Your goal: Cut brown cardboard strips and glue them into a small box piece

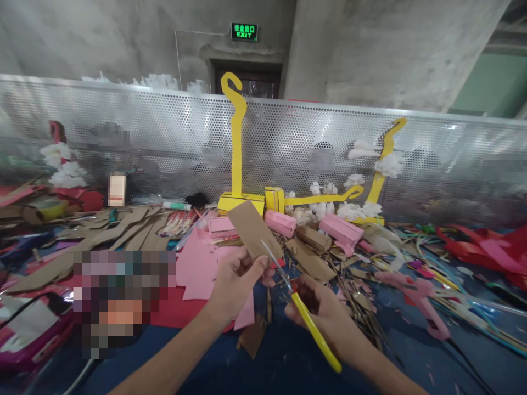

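Cardboard piece [252, 226] raised above the blue table [284, 354], near end pinched between left hand's [236, 282] thumb and fingers, long axis slanting away and leftward, right hand [323, 310] gripping yellow-handled scissors [308, 318], their tip overlapping its near right part, contact unclear.

- Low room opens over bare blue desk [278, 365] between the left grip [234, 280] and right grip [325, 312], though yellow-handled scissors [312, 323] slant across its right side.
- Rightward, brown scraps [366, 318], then the pink glue gun [430, 302] and its cord [469, 364], obstruct a sideways pass.
- Ahead, pink boxes [341, 233] and a tall yellow hook [236, 148] block the way before the perforated metal screen [164, 123].
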`<state>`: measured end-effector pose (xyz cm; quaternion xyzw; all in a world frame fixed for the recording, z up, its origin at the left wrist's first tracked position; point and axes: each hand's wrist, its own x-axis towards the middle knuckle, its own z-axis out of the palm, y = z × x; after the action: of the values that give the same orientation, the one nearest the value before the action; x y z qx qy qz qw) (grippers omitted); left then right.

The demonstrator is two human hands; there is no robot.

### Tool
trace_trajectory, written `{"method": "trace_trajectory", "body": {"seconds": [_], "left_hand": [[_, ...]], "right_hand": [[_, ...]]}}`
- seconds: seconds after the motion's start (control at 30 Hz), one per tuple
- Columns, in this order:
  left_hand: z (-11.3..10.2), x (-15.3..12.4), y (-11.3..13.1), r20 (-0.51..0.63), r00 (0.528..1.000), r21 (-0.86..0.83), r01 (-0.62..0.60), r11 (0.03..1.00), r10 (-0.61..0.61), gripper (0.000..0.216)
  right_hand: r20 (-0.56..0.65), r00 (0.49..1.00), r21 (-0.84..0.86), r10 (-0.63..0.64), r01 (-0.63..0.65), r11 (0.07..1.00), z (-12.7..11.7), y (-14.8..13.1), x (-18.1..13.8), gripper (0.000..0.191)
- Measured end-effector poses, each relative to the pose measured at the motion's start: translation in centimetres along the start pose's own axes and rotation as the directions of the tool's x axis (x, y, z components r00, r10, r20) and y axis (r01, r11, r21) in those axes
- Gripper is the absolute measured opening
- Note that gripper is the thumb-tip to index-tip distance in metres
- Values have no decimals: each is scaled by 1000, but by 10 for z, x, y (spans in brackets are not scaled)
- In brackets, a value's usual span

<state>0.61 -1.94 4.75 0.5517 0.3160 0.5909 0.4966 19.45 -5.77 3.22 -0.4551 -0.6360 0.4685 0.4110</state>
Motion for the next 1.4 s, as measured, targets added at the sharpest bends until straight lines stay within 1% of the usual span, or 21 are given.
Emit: {"method": "trace_trajectory", "body": {"seconds": [0.33,0.43,0.5,0.57,0.67,0.77,0.9,1.0,1.1,1.33,1.4], "left_hand": [[4,-3,1,-11,1000,-83,4,997,-5,27],[3,-2,4,-11,1000,-73,25,997,-25,29],[1,-1,5,15,1000,-43,24,999,-24,28],[-1,1,6,54,999,-8,-1,1000,1,26],[-2,1,8,92,995,12,-36,999,35,27],[-3,0,11,138,990,35,-31,999,26,33],[-7,-3,14,231,973,128,-55,990,24,35],[-8,-5,12,279,960,154,-87,984,41,38],[-8,-5,9,275,960,145,-98,985,55,37],[-6,-5,7,256,966,123,-75,990,42,33],[-6,-6,6,248,968,126,-77,989,44,33]], "right_hand": [[-34,999,30,-4,5,1000,8,4,0,44],[-26,1000,49,-2,3,999,8,3,1,45],[-7,1000,45,7,-6,999,7,5,3,46],[6,1000,32,5,-5,999,5,10,4,45],[15,999,-5,-34,34,999,2,23,6,39],[37,999,-68,-39,42,997,-1,31,4,33],[58,997,-189,-60,70,980,-2,20,-1,29],[39,998,-265,-55,63,962,-1,8,-2,34],[18,999,-271,-39,42,962,-1,4,-2,39],[-42,999,-316,-35,20,949,-2,12,-1,40],[-46,999,-301,-20,5,954,-2,12,0,42]]}}
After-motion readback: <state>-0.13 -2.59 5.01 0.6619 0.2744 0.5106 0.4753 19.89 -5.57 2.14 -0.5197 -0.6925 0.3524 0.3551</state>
